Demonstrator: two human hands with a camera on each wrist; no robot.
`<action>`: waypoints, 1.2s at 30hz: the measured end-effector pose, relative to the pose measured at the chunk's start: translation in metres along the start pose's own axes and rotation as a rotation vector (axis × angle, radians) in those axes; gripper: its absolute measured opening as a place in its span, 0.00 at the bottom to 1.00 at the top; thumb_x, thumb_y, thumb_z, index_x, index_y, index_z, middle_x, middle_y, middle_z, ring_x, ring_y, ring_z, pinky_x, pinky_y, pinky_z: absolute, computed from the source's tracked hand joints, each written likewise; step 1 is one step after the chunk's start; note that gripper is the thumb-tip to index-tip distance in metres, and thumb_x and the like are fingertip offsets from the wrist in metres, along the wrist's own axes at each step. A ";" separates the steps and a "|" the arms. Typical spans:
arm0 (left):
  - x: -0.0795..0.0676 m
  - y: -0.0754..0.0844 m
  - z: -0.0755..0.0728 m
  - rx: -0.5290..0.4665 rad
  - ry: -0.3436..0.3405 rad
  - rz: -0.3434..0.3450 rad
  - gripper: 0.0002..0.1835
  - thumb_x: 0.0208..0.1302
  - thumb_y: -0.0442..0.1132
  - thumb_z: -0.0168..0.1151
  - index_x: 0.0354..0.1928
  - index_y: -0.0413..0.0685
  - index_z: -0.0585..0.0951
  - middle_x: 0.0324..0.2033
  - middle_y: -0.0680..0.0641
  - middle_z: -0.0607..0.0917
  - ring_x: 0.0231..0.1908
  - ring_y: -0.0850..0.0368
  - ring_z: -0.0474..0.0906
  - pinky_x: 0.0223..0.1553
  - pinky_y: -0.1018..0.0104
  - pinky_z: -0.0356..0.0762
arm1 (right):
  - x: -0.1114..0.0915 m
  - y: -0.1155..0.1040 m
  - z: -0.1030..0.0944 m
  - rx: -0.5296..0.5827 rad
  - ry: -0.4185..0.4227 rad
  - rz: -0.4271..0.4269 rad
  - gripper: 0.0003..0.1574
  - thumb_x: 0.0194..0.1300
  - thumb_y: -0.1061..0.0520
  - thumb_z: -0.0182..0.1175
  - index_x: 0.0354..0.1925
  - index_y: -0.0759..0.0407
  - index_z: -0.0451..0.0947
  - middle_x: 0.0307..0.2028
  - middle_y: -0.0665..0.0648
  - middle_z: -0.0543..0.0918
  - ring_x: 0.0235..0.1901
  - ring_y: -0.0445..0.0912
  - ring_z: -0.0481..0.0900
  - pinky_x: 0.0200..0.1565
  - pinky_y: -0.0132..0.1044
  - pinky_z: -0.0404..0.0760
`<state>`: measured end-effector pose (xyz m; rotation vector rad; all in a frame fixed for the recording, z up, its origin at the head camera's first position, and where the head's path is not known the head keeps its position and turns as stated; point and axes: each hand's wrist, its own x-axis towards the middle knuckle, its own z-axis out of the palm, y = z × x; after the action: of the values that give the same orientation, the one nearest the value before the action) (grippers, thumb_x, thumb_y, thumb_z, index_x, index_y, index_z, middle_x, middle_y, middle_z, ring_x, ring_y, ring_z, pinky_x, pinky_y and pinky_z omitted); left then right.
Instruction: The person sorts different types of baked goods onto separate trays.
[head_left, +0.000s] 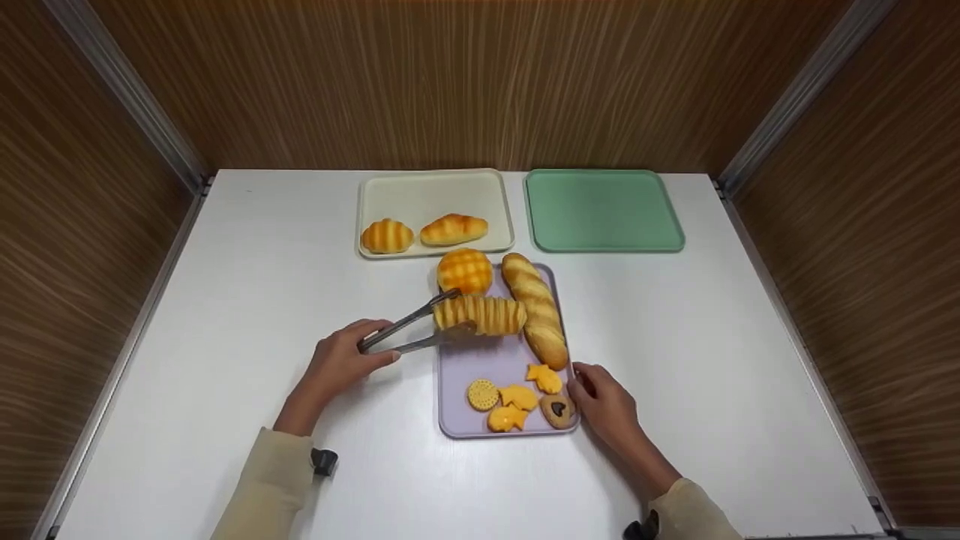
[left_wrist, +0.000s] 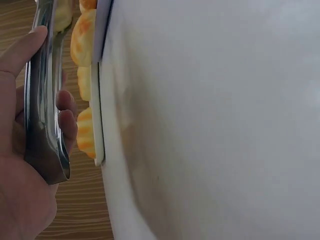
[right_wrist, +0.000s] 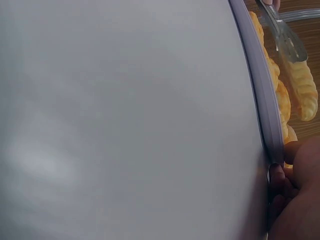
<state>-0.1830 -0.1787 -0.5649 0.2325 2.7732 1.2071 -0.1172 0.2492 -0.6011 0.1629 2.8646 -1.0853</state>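
Observation:
My left hand [head_left: 341, 364] grips metal tongs [left_wrist: 40, 115], thumb on one arm and fingers on the other. The tong ends pinch a ridged, striped bread roll [head_left: 491, 315], raised above the lilac tray [head_left: 469, 364], as the right wrist view shows. On the tray's right rim my right hand [head_left: 607, 401] pinches the edge between thumb and fingers. A long twisted loaf [head_left: 536, 311] lies along the tray's right side, and a round checkered bun [head_left: 465, 271] sits at its far left corner. Several fish-shaped biscuits [head_left: 519, 397], a round cracker [head_left: 483, 394] and a heart-centred cookie [head_left: 557, 411] lie nearer me.
Behind the lilac tray is a cream tray [head_left: 431, 196] with a small striped roll [head_left: 387, 236] and a croissant-like bread [head_left: 454, 229]. Right of it lies a green tray [head_left: 604, 210]. Wood-grain panels [head_left: 450, 82] enclose the white table [head_left: 720, 360] at the back and sides.

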 end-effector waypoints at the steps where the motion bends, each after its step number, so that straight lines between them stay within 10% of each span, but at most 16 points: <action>1: 0.002 0.000 -0.001 0.004 0.014 -0.005 0.29 0.56 0.62 0.72 0.60 0.64 0.82 0.59 0.55 0.83 0.51 0.52 0.78 0.52 0.50 0.75 | 0.000 0.000 0.000 0.002 -0.001 0.003 0.26 0.73 0.50 0.59 0.65 0.57 0.75 0.50 0.55 0.82 0.47 0.49 0.77 0.57 0.50 0.77; 12: 0.022 0.002 -0.018 0.036 0.132 -0.037 0.30 0.59 0.59 0.71 0.62 0.60 0.80 0.59 0.50 0.83 0.39 0.51 0.78 0.40 0.58 0.72 | -0.001 0.001 0.001 0.001 -0.002 0.003 0.27 0.73 0.50 0.60 0.65 0.57 0.75 0.47 0.54 0.82 0.45 0.47 0.75 0.53 0.48 0.76; 36: 0.086 -0.010 -0.051 0.008 0.233 -0.142 0.35 0.60 0.60 0.70 0.65 0.53 0.78 0.64 0.44 0.79 0.63 0.43 0.74 0.61 0.41 0.67 | 0.000 0.001 0.000 0.007 0.003 -0.018 0.26 0.73 0.50 0.59 0.65 0.58 0.75 0.47 0.54 0.82 0.44 0.47 0.75 0.51 0.46 0.76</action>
<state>-0.2768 -0.2066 -0.5410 -0.1110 2.9288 1.2616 -0.1168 0.2505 -0.6016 0.1404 2.8707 -1.1000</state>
